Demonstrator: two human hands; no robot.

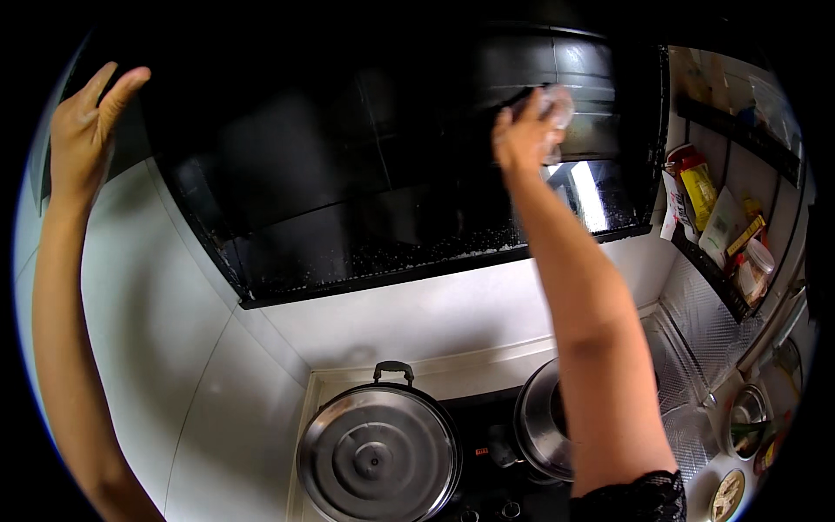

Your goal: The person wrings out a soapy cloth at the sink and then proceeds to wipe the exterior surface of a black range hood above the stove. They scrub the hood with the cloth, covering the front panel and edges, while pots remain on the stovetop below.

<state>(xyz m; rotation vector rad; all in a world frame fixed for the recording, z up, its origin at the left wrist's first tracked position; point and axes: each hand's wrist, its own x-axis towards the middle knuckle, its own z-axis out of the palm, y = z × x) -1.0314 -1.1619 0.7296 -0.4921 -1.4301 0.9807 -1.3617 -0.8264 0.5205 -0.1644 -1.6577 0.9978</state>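
The right hand (524,139) is closely holding a wad (557,109), perhaps cloth or film given the blur, against the right part of the hood (348,217). The left hand (81,143) is standing raised left of the hood, fingers loosely apart, gripping nothing. Pale specks (417,259) are lining the hood's lower edge; hard rubbing could be shaking them onto the pot (409,435) below the hood.

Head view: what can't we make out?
All in the head view:
Pale wad in the right hand: motion blur, material unclear.
Large lid: covers whatever is beneath.
Smaller pot: partly behind the right forearm.
Stove: cut off by lower edge.
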